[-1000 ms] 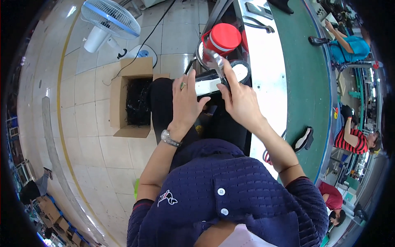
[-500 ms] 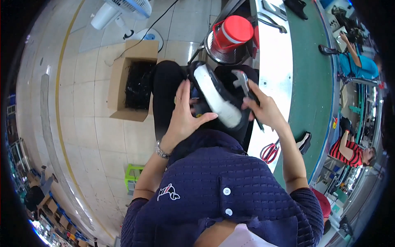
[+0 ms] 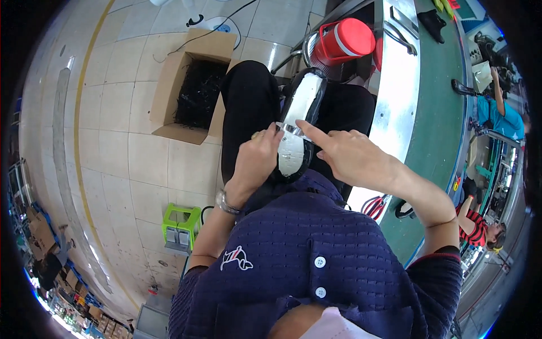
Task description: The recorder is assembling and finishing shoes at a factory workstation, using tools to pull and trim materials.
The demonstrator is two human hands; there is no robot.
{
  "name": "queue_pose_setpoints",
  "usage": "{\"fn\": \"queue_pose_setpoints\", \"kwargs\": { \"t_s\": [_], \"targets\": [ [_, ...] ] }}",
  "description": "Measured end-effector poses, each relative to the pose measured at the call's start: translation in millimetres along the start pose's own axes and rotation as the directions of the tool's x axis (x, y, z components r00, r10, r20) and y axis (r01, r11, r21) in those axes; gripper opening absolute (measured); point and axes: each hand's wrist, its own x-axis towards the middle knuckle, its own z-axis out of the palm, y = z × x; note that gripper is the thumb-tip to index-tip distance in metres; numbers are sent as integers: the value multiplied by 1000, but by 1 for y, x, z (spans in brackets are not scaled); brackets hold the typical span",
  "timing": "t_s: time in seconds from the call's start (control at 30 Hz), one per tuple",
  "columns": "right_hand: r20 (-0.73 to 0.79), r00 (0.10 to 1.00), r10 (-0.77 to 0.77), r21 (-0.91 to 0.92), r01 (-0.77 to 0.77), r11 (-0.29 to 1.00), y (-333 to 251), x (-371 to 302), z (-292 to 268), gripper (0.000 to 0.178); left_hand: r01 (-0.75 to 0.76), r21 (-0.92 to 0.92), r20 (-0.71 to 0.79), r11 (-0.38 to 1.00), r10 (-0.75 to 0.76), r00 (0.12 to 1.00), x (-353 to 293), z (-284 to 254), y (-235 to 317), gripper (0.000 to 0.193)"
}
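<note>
A dark shoe (image 3: 318, 106) rests sole up in my lap, between my thighs, with its long whitish sole (image 3: 305, 93) facing me. Across the middle of that sole lies a short, shiny strip (image 3: 291, 130), clear or metallic; I cannot tell which. My left hand (image 3: 257, 158) is closed beside the shoe, fingertips pinching the strip's left end. From the other side my right hand (image 3: 355, 155) reaches over, its index finger extended onto the strip's right end and the other fingers curled. No hammer shows now.
An open cardboard box (image 3: 161, 107) with black scraps stands at left. Ahead are a red bucket (image 3: 355, 37) and a metal bench (image 3: 392, 101) bearing a black-handled tool (image 3: 402, 38). Red-handled scissors (image 3: 374, 207) lie nearer. More shoes (image 3: 432, 25) sit on the green belt (image 3: 432, 107); co-workers sit beyond.
The hammer has left my right hand and is out of sight. The shoe now stands more upright in view, and both my hands have come together on the shiny strip across its sole.
</note>
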Motion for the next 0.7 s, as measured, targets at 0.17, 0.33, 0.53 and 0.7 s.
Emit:
{"fn": "queue_pose_setpoints", "kwargs": {
  "t_s": [0.17, 0.33, 0.53, 0.7],
  "targets": [
    [-103, 995, -14, -11, 13, 1000, 20, 1, 27, 61, 287, -152, 227, 946, -249, 941, 6, -11, 10, 36],
    [-161, 986, 33, 52, -25, 998, 27, -5, 45, 62, 603, -506, 683, -617, 141, 717, 34, 7, -28, 71],
    [-269, 961, 62, 133, -27, 991, 22, -14, 53, 60, 620, -727, 666, -295, -84, 741, 51, 27, -12, 73],
    [-112, 994, -6, 3, 6, 1000, 3, -17, -28, 61, 627, -777, 611, 63, -167, 774, 55, 22, -13, 77]
  ]
}}
